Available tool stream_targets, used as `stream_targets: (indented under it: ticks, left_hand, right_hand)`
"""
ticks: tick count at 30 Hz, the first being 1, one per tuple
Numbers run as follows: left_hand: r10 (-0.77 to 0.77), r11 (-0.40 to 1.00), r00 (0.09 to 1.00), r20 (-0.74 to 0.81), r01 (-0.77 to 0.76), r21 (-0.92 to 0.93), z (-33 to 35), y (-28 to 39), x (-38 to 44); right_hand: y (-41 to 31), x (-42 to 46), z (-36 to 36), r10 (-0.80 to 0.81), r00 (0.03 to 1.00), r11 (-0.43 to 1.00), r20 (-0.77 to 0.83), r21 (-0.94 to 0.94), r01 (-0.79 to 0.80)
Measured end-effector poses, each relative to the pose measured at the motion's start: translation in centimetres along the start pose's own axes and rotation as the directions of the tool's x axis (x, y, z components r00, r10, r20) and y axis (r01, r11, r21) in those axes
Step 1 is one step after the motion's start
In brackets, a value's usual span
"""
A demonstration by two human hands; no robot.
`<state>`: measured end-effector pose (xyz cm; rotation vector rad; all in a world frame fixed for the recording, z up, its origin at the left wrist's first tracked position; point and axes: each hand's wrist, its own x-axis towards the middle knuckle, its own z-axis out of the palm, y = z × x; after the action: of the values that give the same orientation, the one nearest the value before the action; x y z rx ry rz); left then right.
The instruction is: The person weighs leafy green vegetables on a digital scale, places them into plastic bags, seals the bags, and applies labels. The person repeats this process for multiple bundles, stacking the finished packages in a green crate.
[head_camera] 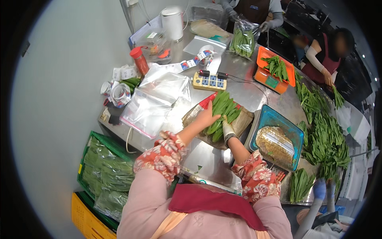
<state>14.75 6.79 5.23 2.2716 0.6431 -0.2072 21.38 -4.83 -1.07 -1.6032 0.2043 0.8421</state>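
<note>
A bunch of leafy greens (222, 113) lies over a brown and red wrapped pad (195, 115) on the steel table. My left hand (207, 116), bare, grips the bunch from its left side. On the right side of the bunch, my right hand (228, 128), in a pale glove, holds the lower leaves. To the right stands a scale with a blue tray (264, 119), which has a clear-wrapped brown piece (274, 143) in it. Clear plastic bags (149, 110) lie flat to the left of my hands.
A power strip (209, 81) with cables sits beyond the pad. Behind it are an orange scale (270, 79) with greens, a label roll (206, 53) and a red-capped bottle (139, 61). Piled greens (325, 137) line the right. Bagged greens fill a green crate (85, 167). Several co-workers stand around the table.
</note>
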Motion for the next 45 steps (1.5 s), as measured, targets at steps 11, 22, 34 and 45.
stream_targets:
  ticks: [11,22,34,45]
  left_hand:
    - [0.230,0.847,0.968,0.100,-0.249,0.469,0.5,-1.2,-2.0]
    - [0.236,0.818,0.940,0.246,-0.329,0.471,0.0,-1.8,-2.7]
    - [0.422,0.843,0.816,0.396,-0.514,0.160,1.6,-4.0,-4.1]
    - [0.281,0.919,0.627,0.727,0.042,-0.391,-2.4,-4.9,-2.5]
  right_hand:
    - [1.9,-4.1,-4.8,0.110,0.836,0.877,0.538,0.343,-0.336]
    - [0.2,-10.4,-4.9,-0.358,0.422,-0.497,0.833,-0.552,0.669]
    - [-3.4,-10.3,-2.5,-0.156,0.319,-0.227,0.935,-0.349,0.909]
    - [-3.6,-7.0,-0.8,-0.460,0.270,0.085,0.846,-0.261,0.962]
